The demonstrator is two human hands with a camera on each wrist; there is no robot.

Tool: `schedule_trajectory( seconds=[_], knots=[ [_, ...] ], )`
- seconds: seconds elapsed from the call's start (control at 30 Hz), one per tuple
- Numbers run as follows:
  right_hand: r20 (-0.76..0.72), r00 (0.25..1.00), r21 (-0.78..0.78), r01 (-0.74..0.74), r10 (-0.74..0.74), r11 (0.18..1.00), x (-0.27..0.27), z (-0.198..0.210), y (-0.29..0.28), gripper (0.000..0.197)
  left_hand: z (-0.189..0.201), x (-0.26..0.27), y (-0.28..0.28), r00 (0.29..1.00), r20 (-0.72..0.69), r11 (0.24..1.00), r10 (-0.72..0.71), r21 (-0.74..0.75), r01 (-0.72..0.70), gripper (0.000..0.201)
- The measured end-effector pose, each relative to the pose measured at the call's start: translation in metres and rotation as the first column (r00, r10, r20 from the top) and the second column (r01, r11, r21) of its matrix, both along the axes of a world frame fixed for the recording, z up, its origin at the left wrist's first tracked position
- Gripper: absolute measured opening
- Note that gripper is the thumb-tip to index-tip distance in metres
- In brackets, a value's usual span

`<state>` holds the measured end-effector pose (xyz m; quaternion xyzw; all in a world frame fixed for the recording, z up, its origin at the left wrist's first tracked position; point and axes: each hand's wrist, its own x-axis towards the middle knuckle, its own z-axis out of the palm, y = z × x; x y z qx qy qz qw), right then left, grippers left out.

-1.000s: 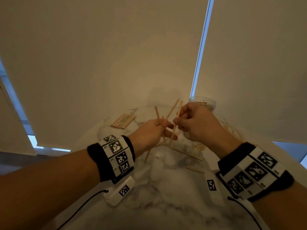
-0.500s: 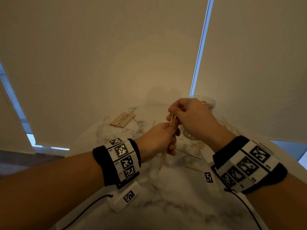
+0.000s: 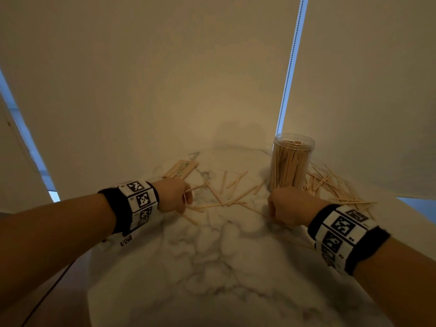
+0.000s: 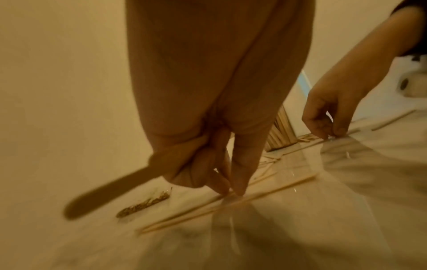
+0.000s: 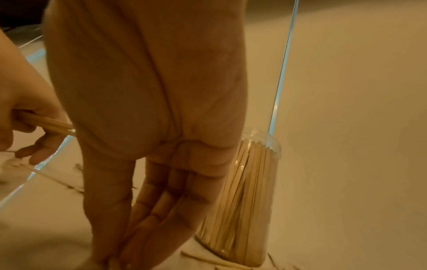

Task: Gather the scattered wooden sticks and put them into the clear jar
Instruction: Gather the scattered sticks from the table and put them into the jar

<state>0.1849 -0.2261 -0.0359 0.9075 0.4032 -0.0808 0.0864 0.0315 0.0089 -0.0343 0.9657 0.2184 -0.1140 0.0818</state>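
Beside the clear jar (image 3: 292, 161), loose wooden sticks (image 3: 236, 185) lay on the bench (image 3: 224, 256). One stick was gripped by the left hand (image 3: 173, 194); the right hand (image 3: 291, 206) pinched another. Flat sticks were best slid together before lifting.

Probably a home or office corner — dim, warm light on a white marble-veined table (image 3: 219, 267), with 2 cream roller blinds (image 3: 165, 79) drawn close behind, daylight slits between them.
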Motion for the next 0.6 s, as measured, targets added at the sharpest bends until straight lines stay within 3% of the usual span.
schedule_trajectory(
  seconds=[0.2,0.33,0.5,0.6],
  knots=[
    [0.013,0.998,0.009,-0.056,0.056,0.998,-0.001,0.008,0.003,0.020,0.005,-0.005,0.002,0.996,-0.056,0.998,-0.066,-0.020,0.065,0.040],
    [-0.126,0.991,-0.031,0.031,-0.035,0.999,0.002,0.031,-0.016,0.021,-0.001,-0.004,0.006,0.992,-0.085,0.994,-0.094,0.043,0.098,0.049],
    [-0.180,0.974,-0.323,0.075,-0.139,0.943,-0.003,0.022,-0.030,0.032,-0.005,-0.001,0.006,0.990,-0.002,0.990,-0.138,0.026,0.138,0.009],
    [-0.145,0.982,-0.285,0.078,-0.123,0.955,-0.011,0.018,-0.029,0.029,-0.008,0.003,-0.001,0.989,0.038,0.989,-0.143,0.052,0.141,0.008]
  ],
)
